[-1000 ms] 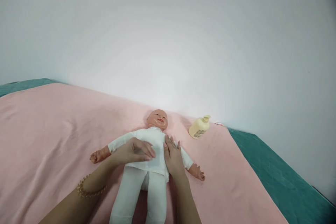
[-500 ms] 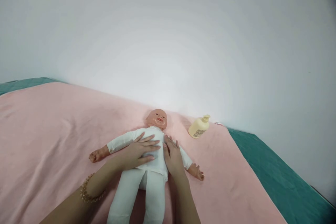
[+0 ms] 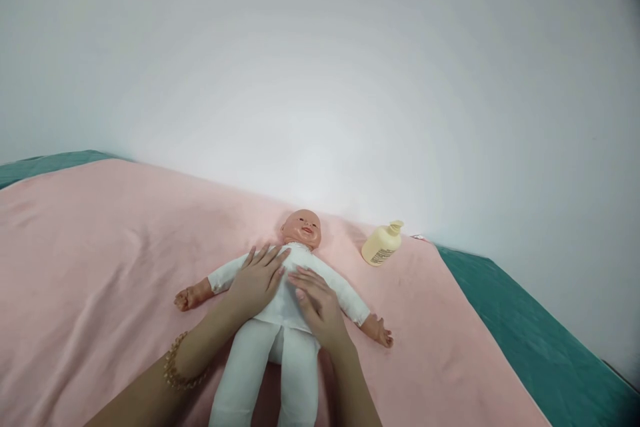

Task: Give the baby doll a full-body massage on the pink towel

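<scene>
Pink blanket [image 3: 100, 247] bears the doll [image 3: 299, 367] on its back, head toward twelve o'clock, with left hand [image 3: 257, 277] and right hand [image 3: 317, 307] spread flat on its chest, gripping nothing, so a heavy push might bunch its shirt or skid it toward the two-o'clock bottle [image 3: 383, 245].

**Soft, even brightness**

Diffuse light is brightest on the wall [image 3: 350, 80] behind the doll [image 3: 287, 299]. Only faint shadows hug the doll's sides. Far up and right of the doll the corner darkens, and the bed [image 3: 525, 347] edge bows. Detail is slightly soft throughout.
</scene>
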`<control>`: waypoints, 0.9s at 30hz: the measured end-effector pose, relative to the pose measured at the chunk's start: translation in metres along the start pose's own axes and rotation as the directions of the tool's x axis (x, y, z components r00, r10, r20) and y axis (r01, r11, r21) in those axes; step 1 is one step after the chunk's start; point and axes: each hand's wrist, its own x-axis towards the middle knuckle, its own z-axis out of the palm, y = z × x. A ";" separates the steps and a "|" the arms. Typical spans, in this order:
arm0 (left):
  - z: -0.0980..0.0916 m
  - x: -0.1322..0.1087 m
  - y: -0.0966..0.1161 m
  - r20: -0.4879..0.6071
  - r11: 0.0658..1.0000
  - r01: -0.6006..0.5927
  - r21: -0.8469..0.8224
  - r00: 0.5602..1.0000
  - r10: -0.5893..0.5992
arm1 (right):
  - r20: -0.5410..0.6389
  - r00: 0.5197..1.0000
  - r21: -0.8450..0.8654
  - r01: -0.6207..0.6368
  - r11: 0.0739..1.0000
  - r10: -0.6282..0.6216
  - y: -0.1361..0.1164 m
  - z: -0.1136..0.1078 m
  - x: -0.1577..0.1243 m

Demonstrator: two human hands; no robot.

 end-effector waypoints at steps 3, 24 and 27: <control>0.004 0.001 -0.003 -0.039 0.999 0.019 0.048 0.999 -0.017 | 0.169 0.983 0.038 0.061 0.997 -0.066 -0.014 0.001 0.003; 0.004 0.003 -0.008 -0.035 0.999 0.030 -0.019 0.999 -0.031 | 0.029 0.989 -0.054 -0.142 0.988 0.144 0.033 0.005 0.004; 0.002 0.003 -0.005 -0.013 0.999 0.039 -0.025 0.999 -0.039 | -0.027 0.978 -0.126 -0.209 0.970 0.208 0.037 0.006 0.003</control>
